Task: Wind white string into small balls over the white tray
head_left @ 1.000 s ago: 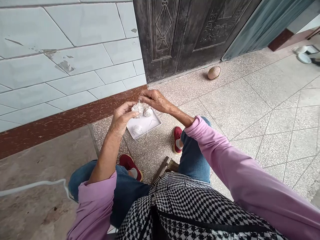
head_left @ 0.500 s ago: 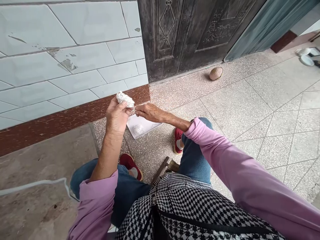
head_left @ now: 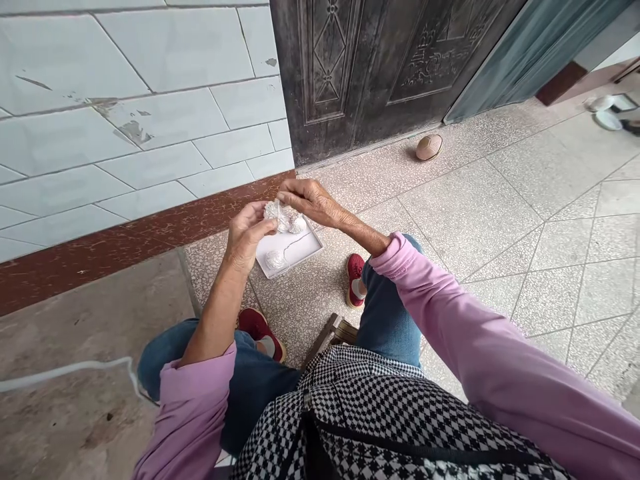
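Observation:
My left hand (head_left: pixel 246 232) is closed around a small white ball of thread (head_left: pixel 274 211), held above the floor. My right hand (head_left: pixel 311 199) reaches over it with fingertips pinched on the thread at the top of that ball. Below both hands a white flat tray (head_left: pixel 306 248) lies on the floor. Two more white thread balls sit in it, one (head_left: pixel 275 259) near its front and one (head_left: pixel 297 224) at its back, just under my right hand. A thin strand runs from the front ball up toward my hands.
A dark carved door (head_left: pixel 380 60) and a pale tiled wall (head_left: pixel 125 113) stand ahead. A small round tan object (head_left: pixel 429 147) lies by the door. My red shoes (head_left: pixel 355 277) rest on the speckled floor. A white cord (head_left: pixel 75 370) lies at left.
My left hand had lifted the ball up and left half a second ago; it has come back down to the right. My right hand has returned over the ball, as a second ago.

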Motion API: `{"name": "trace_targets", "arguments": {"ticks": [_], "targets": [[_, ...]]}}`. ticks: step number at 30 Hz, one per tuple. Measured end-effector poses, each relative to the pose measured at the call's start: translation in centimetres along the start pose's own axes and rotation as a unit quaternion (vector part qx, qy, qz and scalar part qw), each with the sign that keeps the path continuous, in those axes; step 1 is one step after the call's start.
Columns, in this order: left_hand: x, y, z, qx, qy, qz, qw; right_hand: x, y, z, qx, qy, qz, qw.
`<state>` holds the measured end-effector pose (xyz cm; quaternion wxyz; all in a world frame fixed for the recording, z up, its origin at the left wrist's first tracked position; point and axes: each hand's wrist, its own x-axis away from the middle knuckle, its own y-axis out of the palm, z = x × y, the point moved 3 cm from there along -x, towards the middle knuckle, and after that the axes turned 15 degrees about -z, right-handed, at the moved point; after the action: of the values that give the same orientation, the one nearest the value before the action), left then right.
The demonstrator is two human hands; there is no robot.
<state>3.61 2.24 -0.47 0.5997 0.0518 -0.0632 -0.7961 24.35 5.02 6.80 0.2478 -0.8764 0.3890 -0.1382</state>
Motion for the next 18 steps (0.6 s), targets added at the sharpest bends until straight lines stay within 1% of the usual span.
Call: {"name": "trace_targets", "arguments": {"ticks": [3,6,8,11,14,18], "targets": [[0.4,0.7,0.5,0.048,-0.01,-0.038,0.998,0.0,-0.6,0.3,-0.016,-0.008,0.024,1.0],[0.3,0.9,0.7,0.091,-0.003,-0.045,0.995,-0.3,-0.1,0.7,-0.028,-0.005,0.031,0.999],[0.1,0.7,0.8,0.115,0.008,-0.041,0.993,-0.7,0.4,0.9,-0.025,-0.004,0.022,0.999],[-0.2,0.2,0.8,0.14,0.03,-0.021,0.989,-1.4,1.3,1.1,-0.003,-0.006,0.003,1.0],[-0.4,-0.4,0.8,0.139,0.04,0.008,0.989,-1.9,1.9,1.3,0.035,0.007,-0.017,0.999],[-0.7,-1.2,0.7,0.131,0.067,0.07,0.987,-1.6,3.1,1.2,0.087,0.034,-0.072,0.993]]}}
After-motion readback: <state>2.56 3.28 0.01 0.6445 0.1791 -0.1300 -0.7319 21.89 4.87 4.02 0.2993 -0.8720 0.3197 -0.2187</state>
